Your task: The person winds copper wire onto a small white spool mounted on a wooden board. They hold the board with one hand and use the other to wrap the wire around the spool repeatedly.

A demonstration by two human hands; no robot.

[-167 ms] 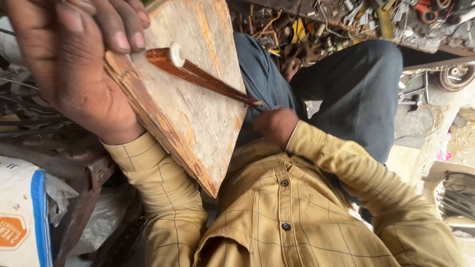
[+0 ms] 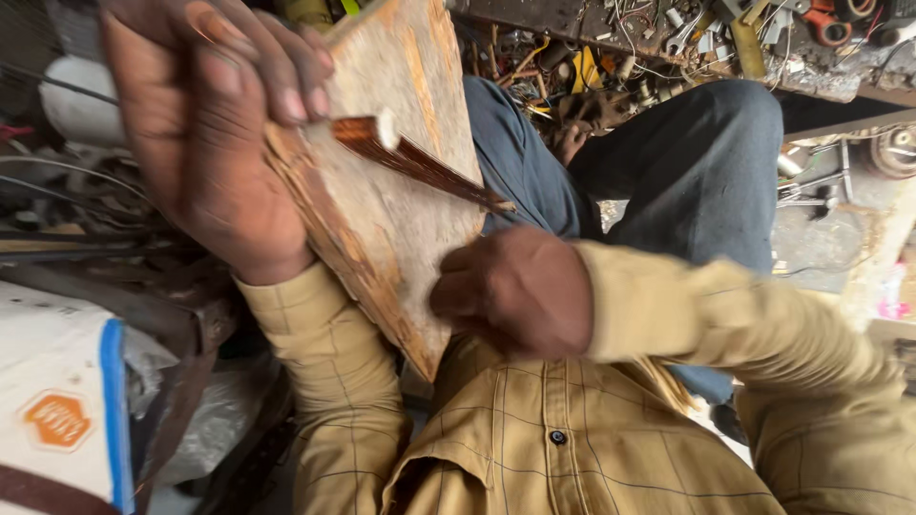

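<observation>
A worn wooden board [image 2: 401,238] with an orange, splintered edge stands tilted over my lap. My left hand [image 2: 210,133] grips its upper left edge, and the fingertips pin one end of a thin dark red-brown strip [image 2: 429,167] against the board's face. A small white piece [image 2: 386,129] sits on the strip by my fingertips. My right hand [image 2: 520,291] is curled around the board's lower right edge, just below the strip's pointed end. Both arms wear yellow checked sleeves.
My blue-jeaned leg [image 2: 706,172] stretches away behind the board. Tangled wires, tools and metal parts [image 2: 611,57] crowd the ground beyond. A white sack with a blue stripe and orange mark [image 2: 57,410] lies at lower left, beside a rusty metal frame [image 2: 181,324].
My right hand has come up from behind the board and now closes on its lower right edge. The left hand keeps its hold on the board and strip.
</observation>
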